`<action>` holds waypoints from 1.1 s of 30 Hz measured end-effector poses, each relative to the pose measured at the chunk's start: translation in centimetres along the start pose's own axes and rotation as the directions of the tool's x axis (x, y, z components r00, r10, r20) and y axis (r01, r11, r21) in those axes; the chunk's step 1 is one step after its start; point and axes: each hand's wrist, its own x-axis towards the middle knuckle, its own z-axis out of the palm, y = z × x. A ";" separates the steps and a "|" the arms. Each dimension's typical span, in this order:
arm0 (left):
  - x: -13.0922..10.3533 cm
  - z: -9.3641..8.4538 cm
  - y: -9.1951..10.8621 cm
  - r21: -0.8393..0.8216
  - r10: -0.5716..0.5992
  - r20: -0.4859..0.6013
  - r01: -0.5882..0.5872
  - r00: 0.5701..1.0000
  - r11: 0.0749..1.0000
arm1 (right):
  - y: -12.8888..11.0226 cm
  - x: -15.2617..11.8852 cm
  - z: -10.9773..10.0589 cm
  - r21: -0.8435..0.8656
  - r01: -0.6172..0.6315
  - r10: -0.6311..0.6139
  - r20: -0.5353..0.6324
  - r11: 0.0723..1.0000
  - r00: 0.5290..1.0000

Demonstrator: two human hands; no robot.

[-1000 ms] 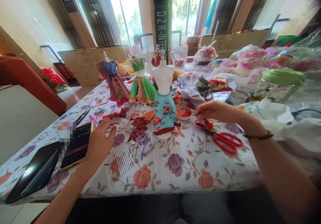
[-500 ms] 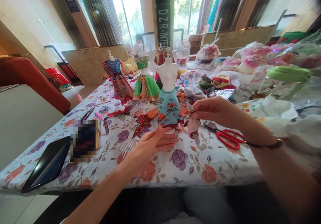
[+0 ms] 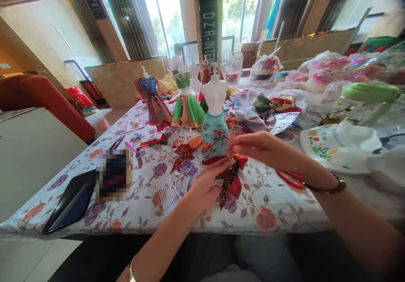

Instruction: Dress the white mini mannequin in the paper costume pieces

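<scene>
My left hand (image 3: pixel 205 187) is low in front of a small white dress form (image 3: pixel 214 94) wearing a light blue skirt with a flower print (image 3: pixel 216 136). Its fingers are closed on red and dark patterned fabric scraps (image 3: pixel 233 181), which hang over the tablecloth. Just above the scraps, beside the skirt, my right hand (image 3: pixel 257 149) has its fingers stretched towards the form, slightly blurred. Partly hidden under my right wrist are red-handled scissors (image 3: pixel 291 179). A star-shaped red patterned piece (image 3: pixel 183 155) and a sheet of stick-on pearls (image 3: pixel 167 190) lie to the left.
Behind stand small forms in a green dress (image 3: pixel 186 109) and a blue and peach dress (image 3: pixel 155 103). A black tablet (image 3: pixel 71 202) and a blurred-out phone (image 3: pixel 113 174) are at the left. Heaped fabrics (image 3: pixel 249 113), white cloth (image 3: pixel 341 147) and a green lamp (image 3: pixel 370 92) occupy the right.
My right hand has moved left towards the skirt, and the pale scrap it pinched is no longer seen in it. My left hand, flat before, is now closed on red and dark fabric scraps.
</scene>
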 end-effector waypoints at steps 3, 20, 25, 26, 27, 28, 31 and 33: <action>-0.3 -0.2 0.3 0.003 0.016 -0.028 -0.016 0.999 1.000 | 1.7 0.4 -0.4 0.132 -0.102 0.115 -0.099 0.986 0.988; -1.6 -1.7 3.6 0.617 0.502 0.135 -0.469 0.854 0.632 | 2.0 0.9 0.3 0.434 -0.238 0.109 0.301 0.869 0.947; -2.0 -1.3 4.1 0.641 0.546 0.123 -0.486 0.829 0.594 | 1.2 0.9 0.7 0.443 -0.192 0.080 0.259 0.876 0.962; -2.1 -1.3 4.3 0.644 0.553 0.120 -0.489 0.824 0.589 | 1.1 0.9 0.8 0.435 -0.176 0.072 0.244 0.883 0.967; -2.2 -1.2 4.5 0.644 0.560 0.118 -0.492 0.820 0.585 | 1.0 0.9 0.8 0.426 -0.161 0.067 0.228 0.890 0.971; -2.4 -1.1 4.7 0.646 0.565 0.117 -0.495 0.817 0.582 | 1.0 0.9 0.8 0.419 -0.149 0.063 0.210 0.896 0.976; -2.7 -1.1 5.2 0.690 0.561 0.116 -0.473 0.820 0.548 | 0.9 0.8 0.8 0.387 -0.133 0.079 0.152 0.912 0.985; -2.8 -1.1 5.5 0.734 0.536 0.131 -0.445 0.834 0.513 | 0.9 0.8 0.8 0.346 -0.135 0.104 0.105 0.928 0.989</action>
